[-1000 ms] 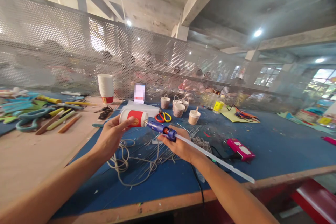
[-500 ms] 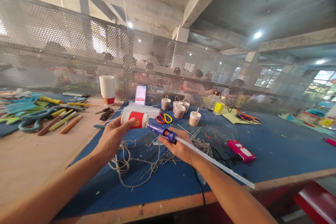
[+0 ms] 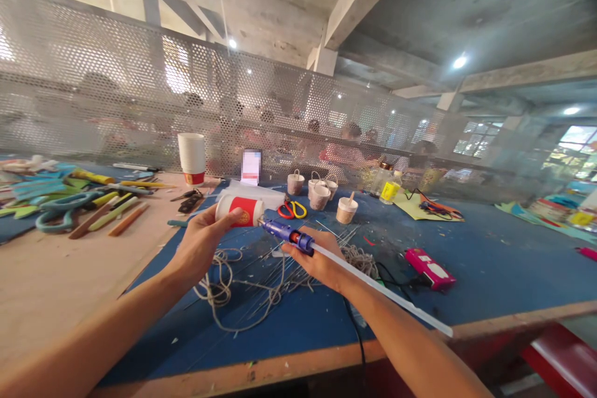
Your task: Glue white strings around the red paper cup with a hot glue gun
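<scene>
almost nothing has changed over the last second: the left hand (image 3: 198,245) and right hand (image 3: 321,261) hold nearly the same pose, and the small overall drift looks like head movement. paper cup (image 3: 240,204) is in the air above the tabletop (image 3: 261,348), tipped on its side. left fingers are curled round it with the thumb pressed on the red band, firm grip, no visible gap. right fingers are wrapped round the glue gun (image 3: 286,233), mostly hidden behind its body; can't tell if the trigger is pressed. nozzle sits right at the cup end facing the gun; too small to tell contact from a tiny gap, and no glue bead can be made out. long glue stick (image 3: 380,286) sticks out the back of the gun, passing over the right forearm.

read: steady pose suggests a gluing step in hand at that spot, how far along is unclear.

around it: twine (image 3: 219,283) loops loosely below the hands, scissors (image 3: 298,210) with red and yellow handles lie beyond the gun, small handled buckets (image 3: 319,197) stand behind those, cup stack (image 3: 191,152) upright at far left near the perforated screen, pink box (image 3: 429,268) off to the right, well apart from the cup.
</scene>
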Available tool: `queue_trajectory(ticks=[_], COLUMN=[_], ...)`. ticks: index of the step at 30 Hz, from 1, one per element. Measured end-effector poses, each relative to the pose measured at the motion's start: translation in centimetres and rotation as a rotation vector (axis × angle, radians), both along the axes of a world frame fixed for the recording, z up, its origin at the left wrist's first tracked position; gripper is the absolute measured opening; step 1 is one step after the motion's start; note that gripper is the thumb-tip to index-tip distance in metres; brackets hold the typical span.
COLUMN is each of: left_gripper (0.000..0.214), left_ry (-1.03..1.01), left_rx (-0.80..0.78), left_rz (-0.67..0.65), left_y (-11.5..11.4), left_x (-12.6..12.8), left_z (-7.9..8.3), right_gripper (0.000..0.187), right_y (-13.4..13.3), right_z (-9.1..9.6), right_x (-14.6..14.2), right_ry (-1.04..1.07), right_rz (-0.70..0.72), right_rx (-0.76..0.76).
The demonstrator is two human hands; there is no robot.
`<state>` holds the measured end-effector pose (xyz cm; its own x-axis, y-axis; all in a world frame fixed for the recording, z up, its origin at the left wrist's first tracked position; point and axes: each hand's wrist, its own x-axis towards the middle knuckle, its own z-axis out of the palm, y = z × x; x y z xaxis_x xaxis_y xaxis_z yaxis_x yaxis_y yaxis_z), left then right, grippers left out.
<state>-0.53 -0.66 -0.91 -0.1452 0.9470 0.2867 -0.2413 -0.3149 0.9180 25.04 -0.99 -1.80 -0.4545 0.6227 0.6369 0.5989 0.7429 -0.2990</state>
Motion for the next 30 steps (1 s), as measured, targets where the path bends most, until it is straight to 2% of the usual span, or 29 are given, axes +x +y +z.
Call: queue_trajectory(ticks=[14,30], left_gripper=[0.039,0.037], left_ry=[-0.023,0.013], left_rx=[-0.044,-0.019], left_rz=[-0.017,-0.001], left_y=[-0.47,-0.08], left_x=[0.21,-0.01], left_z=[0.25,-0.08], right_gripper=[0.033,0.032], right_y=[-0.07,0.1], right_z=[0.1,-0.02], right_x=[-0.01,0.18], right_ry=[0.007,0.029], right_rz=[-0.012,-0.012], right_rx=[-0.004,0.002])
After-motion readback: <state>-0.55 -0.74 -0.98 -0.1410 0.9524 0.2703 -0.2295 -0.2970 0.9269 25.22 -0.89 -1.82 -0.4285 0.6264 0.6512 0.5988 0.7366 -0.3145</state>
